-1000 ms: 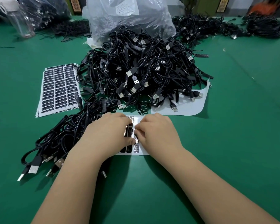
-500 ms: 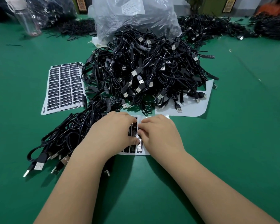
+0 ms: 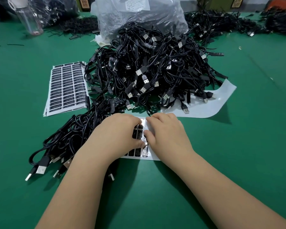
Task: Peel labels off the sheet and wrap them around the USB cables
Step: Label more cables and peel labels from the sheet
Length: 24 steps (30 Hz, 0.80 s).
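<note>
Comparing with a moment ago, we see little changed: our left hand (image 3: 116,134) still presses the label sheet (image 3: 145,157) to the bench (image 3: 238,162) while right hand (image 3: 165,134) fingertips keep picking at a label, cables (image 3: 155,68) piled just behind.
</note>
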{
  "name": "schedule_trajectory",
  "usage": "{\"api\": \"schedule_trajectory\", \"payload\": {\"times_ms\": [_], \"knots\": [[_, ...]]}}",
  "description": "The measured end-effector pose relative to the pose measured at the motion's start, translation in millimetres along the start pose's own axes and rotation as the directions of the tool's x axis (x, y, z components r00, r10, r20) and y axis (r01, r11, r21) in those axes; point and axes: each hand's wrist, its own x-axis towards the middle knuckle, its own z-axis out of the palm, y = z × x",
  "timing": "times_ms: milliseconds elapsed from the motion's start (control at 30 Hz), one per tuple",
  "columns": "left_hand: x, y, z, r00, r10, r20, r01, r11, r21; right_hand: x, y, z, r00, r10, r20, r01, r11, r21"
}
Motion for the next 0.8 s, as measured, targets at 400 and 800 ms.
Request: {"api": "schedule_trajectory", "payload": {"times_ms": [400,800], "knots": [[3.9,0.5,-0.3,0.999,-0.022,0.043,0.023,1.000,-0.007,0.5,0.8,-4.6,0.995,-0.059,0.081,0.067,0.993,-0.094],[4.1,2.3,-1.3,0.999,-0.005,0.049,0.005,1.000,0.002,2.4,-0.9,-6.6,0.999,-0.007,0.045,0.002,0.996,0.093]]}}
